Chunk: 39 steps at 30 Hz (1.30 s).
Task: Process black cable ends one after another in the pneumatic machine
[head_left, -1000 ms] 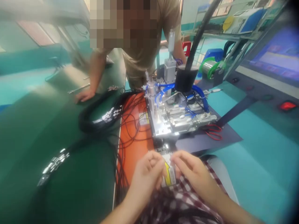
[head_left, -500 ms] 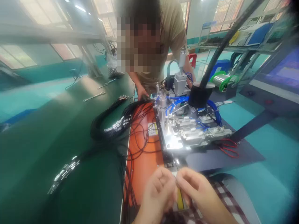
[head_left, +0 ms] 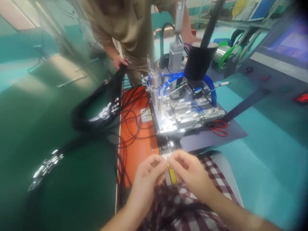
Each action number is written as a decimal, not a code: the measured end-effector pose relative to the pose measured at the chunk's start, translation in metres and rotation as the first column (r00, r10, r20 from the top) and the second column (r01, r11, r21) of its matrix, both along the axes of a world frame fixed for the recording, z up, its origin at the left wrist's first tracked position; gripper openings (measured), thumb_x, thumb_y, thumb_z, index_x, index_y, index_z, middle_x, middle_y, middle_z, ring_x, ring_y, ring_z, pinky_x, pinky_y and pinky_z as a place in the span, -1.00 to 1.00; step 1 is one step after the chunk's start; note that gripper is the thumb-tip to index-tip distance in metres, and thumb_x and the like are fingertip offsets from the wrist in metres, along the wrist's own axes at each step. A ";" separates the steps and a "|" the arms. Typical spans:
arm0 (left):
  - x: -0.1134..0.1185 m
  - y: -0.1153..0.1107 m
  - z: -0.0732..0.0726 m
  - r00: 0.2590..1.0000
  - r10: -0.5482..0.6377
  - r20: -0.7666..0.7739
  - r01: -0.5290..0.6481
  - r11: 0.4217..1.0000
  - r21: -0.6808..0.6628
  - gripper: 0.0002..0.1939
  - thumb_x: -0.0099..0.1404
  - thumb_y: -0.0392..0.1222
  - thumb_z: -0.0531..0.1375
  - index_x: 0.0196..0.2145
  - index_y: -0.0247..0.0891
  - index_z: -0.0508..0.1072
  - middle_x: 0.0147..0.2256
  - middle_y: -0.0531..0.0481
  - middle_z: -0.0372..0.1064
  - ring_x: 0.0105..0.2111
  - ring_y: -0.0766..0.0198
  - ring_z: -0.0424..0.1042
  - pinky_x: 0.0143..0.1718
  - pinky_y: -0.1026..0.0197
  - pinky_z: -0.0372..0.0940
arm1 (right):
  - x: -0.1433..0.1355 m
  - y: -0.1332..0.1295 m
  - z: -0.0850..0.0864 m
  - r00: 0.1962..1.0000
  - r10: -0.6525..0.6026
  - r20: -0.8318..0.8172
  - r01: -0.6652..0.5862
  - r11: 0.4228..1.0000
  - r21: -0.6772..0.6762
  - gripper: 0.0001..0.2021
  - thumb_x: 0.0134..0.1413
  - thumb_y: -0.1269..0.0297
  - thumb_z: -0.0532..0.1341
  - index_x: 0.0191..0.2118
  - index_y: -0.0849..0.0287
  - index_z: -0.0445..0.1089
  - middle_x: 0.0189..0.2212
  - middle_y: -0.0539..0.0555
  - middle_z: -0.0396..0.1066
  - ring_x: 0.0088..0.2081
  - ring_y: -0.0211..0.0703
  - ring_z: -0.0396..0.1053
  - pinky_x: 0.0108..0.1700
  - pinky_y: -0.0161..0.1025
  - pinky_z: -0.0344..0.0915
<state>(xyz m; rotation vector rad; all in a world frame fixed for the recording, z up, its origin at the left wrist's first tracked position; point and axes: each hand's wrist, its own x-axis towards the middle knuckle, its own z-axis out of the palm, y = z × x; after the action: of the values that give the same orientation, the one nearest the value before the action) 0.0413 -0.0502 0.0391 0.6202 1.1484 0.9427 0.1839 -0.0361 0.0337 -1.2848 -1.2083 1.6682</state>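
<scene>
My left hand [head_left: 150,170] and my right hand [head_left: 190,168] are close together above my lap, in front of the machine. Thumb and fingers are pinched on both. Whatever lies between the fingertips is too small to make out. A yellow label [head_left: 172,175] shows on the machine's front just behind them. Below my hands, a dark cable [head_left: 192,207] crosses the checked cloth on my lap. Black cables [head_left: 122,170] run over the orange plate [head_left: 137,157] to the left of my left hand.
Beyond the plate stands a machine with blue tubes [head_left: 173,80] and metal slides [head_left: 190,112]. Bundled black cables with silvery ends [head_left: 106,110] lie on the green table [head_left: 79,199]. Opposite, a co-worker's hand [head_left: 118,61] is at the bundle. A screen panel [head_left: 284,61] is at right.
The view has tilted down and shifted. My hands stay pinched together in front of the machine. The co-worker has straightened up, and that person's hand has lifted part of the cable bundle.
</scene>
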 end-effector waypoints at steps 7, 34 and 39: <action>0.002 0.001 -0.001 1.000 -0.025 -0.006 0.025 0.999 -0.038 -0.73 0.15 -0.06 0.29 -0.45 -0.30 0.34 -0.59 0.13 0.25 -0.67 0.55 0.01 -0.55 0.36 -0.08 | 0.016 -0.001 -0.002 0.998 -0.063 0.012 0.062 0.998 0.014 -0.83 0.20 0.21 0.14 -0.33 0.19 0.36 -0.71 -0.17 0.15 -0.66 -0.42 0.10 -0.60 -0.46 0.08; 0.005 -0.010 -0.006 0.991 -0.097 -0.088 0.096 0.995 -0.012 -0.78 0.27 -0.03 0.21 -0.36 -0.24 0.32 -0.63 0.18 0.14 -0.63 0.49 0.02 -0.54 0.34 -0.08 | 0.012 -0.014 -0.002 1.000 0.013 0.017 -0.013 0.999 -0.042 -0.83 0.21 0.27 0.11 -0.40 0.17 0.26 -0.69 -0.17 0.16 -0.66 -0.42 0.10 -0.61 -0.45 0.07; 0.008 -0.012 -0.005 0.997 -0.075 -0.036 0.075 0.997 -0.001 -0.78 0.29 -0.05 0.18 -0.38 -0.24 0.31 -0.63 0.17 0.17 -0.65 0.49 0.04 -0.56 0.34 -0.06 | 0.014 -0.018 -0.002 0.989 0.041 0.142 -0.058 0.991 0.119 -0.84 0.23 0.28 0.08 -0.39 0.14 0.22 -0.64 -0.13 0.17 -0.63 -0.38 0.13 -0.60 -0.41 0.08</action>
<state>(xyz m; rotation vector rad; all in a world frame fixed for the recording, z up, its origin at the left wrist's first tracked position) 0.0491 -0.0622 0.0339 0.6779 1.1489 0.8704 0.1974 -0.0538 0.0319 -1.3223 -1.4133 1.5337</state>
